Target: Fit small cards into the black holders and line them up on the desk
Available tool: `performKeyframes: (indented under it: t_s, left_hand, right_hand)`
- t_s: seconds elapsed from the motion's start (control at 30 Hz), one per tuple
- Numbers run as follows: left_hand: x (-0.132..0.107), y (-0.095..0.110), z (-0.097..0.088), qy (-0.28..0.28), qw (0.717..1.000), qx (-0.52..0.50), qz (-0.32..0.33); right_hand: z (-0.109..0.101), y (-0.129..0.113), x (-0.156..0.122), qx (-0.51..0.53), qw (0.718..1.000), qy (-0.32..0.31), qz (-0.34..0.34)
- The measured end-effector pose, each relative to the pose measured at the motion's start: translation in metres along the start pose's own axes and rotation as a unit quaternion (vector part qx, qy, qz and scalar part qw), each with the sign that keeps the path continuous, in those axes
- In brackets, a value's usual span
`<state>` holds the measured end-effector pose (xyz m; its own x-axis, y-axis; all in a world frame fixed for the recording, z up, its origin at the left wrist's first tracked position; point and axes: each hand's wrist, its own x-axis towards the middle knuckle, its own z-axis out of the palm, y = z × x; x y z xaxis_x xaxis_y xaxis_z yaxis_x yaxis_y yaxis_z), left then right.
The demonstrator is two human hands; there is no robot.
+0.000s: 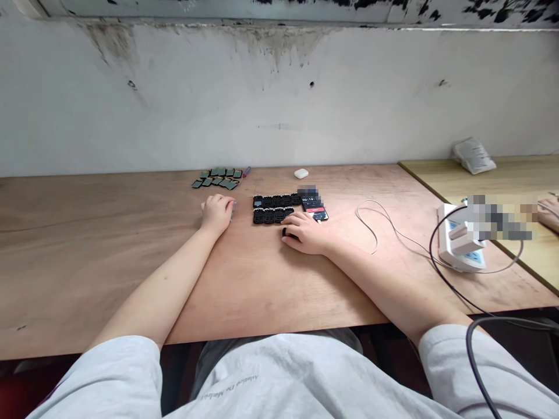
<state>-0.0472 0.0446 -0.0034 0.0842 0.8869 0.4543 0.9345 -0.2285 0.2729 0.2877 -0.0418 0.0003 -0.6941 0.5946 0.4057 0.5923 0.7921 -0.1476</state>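
Note:
My left hand [217, 213] rests on the table with its fingers curled. A pale bluish sliver shows by its fingertips, too small to name. My right hand [308, 234] is closed round a small black plastic housing [290, 234], just in front of the rows. Two rows of similar black housings [273, 216] lie between and beyond my hands; one at the far left end has a bluish-grey square on it. Farther back on the left are several small grey-green square panels with dark edges [218, 181]. A small purple-handled tool [247, 171] lies beside them.
A phone [313, 208] with a lit timer screen lies right of the rows. Behind it is a white earbud case [301, 173]. A white power strip [458, 250] with plugs and loose cables stands right. Another person's hand [549, 213] is at the right edge, near a white packet [474, 155].

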Motion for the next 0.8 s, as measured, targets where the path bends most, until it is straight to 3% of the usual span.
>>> performKeyframes:
  t_s: [0.1, 0.2, 0.6, 0.8]
  left_hand:
    - [-0.001, -0.002, 0.0, 0.026, 0.997, -0.062, 0.042]
    - [-0.006, 0.005, 0.0, 0.028, 0.988, -0.121, 0.09]
    - [-0.043, 0.074, -0.005, 0.006, 0.948, -0.184, 0.261]
    - [-0.056, 0.092, 0.001, -0.068, 0.928, -0.193, 0.31]
  right_hand:
    - [-0.001, -0.001, -0.001, 0.058, 0.997, -0.026, -0.051]
    - [-0.001, -0.001, -0.001, 0.067, 0.996, -0.032, -0.058]
    - [0.008, 0.007, 0.0, 0.107, 0.994, -0.012, 0.013]
    - [0.011, 0.011, 0.0, 0.112, 0.994, 0.002, 0.014]
